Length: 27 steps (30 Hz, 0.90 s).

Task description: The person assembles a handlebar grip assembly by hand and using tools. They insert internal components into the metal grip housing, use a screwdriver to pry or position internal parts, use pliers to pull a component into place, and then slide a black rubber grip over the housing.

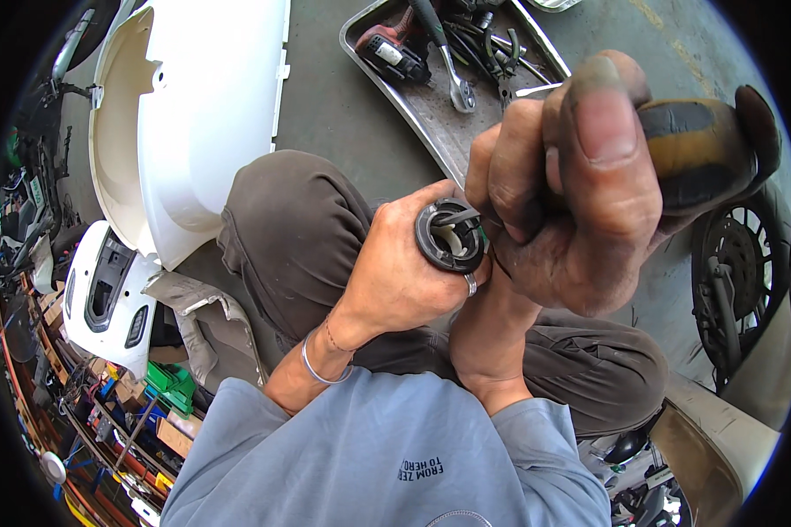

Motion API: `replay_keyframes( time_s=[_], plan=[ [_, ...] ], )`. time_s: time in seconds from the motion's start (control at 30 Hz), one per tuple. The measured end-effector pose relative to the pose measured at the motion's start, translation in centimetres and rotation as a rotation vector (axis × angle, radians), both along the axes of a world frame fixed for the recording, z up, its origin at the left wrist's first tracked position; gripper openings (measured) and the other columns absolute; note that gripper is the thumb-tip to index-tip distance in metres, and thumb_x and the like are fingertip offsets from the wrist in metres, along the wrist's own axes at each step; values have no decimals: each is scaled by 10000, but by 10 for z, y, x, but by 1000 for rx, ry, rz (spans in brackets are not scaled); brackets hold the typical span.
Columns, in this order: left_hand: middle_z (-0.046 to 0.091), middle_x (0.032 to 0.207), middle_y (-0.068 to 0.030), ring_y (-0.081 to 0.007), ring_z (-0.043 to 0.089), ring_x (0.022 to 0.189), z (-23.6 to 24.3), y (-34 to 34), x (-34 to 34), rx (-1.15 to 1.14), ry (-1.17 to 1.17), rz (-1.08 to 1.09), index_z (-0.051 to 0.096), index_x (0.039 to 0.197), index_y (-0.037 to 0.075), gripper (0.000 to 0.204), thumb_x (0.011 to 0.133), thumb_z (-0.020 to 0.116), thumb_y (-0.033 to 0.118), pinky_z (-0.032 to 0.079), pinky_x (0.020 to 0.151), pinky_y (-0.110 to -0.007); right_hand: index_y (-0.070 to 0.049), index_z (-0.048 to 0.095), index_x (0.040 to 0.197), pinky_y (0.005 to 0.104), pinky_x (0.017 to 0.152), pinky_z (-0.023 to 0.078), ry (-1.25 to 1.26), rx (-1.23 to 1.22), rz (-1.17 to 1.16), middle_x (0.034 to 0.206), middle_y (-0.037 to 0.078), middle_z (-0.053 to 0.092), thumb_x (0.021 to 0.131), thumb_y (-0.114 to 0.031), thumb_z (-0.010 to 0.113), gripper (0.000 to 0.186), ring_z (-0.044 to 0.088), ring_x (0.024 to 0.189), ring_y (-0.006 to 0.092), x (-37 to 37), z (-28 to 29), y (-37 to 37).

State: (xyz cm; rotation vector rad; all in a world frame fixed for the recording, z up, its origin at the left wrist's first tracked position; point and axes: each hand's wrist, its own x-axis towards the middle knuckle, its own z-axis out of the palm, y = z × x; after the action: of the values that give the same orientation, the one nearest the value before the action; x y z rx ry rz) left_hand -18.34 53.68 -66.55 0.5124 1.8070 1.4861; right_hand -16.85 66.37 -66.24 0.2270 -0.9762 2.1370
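Note:
My left hand [391, 268] is closed around a black round part [428, 248], whose hollow end faces up and shows a pale piece inside. Close to the camera, my right hand [580, 206] grips a screwdriver [696, 149] by its black and yellow handle. A thin grey shaft reaches from the right fist to the mouth of the black part, apparently with its tip at the inner rim. The fingers hide most of the shaft. Both hands are held together over my lap, the right one above and beside the left.
Ahead lies a metal tray [410, 121] with a ratchet wrench [455, 83], a red and black power tool [394, 54] and pliers [504, 66]. White body panels [206, 114] stand at left, near a cluttered shelf [105, 422]. A wheel [736, 272] is at right.

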Motion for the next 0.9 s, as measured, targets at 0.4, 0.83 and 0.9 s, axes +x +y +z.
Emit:
replay_keyframes(
  time_s=[0.4,0.83,0.9],
  plan=[
    [625,664,-65,-73,552,642,6,1,-1,-31,-69,3,596,814,-31,216,648,723,22,467,581,-279,-30,370,823,278,332,338,-66,-6,38,687,33,407,949,-132,444,179,304,380,109,5,13,8],
    [695,743,-119,-128,671,701,-3,2,-1,-37,-122,83,646,926,-37,263,685,732,23,528,636,-298,111,514,1030,244,296,344,-152,126,-383,623,119,532,797,33,571,252,447,345,124,-14,19,-16],
    [698,742,-125,-143,684,703,-10,2,5,0,-77,86,645,927,-35,266,684,734,26,531,632,-303,123,437,1119,239,294,344,-251,191,-408,609,119,537,782,38,582,377,455,345,124,-10,14,-12]
  ],
)
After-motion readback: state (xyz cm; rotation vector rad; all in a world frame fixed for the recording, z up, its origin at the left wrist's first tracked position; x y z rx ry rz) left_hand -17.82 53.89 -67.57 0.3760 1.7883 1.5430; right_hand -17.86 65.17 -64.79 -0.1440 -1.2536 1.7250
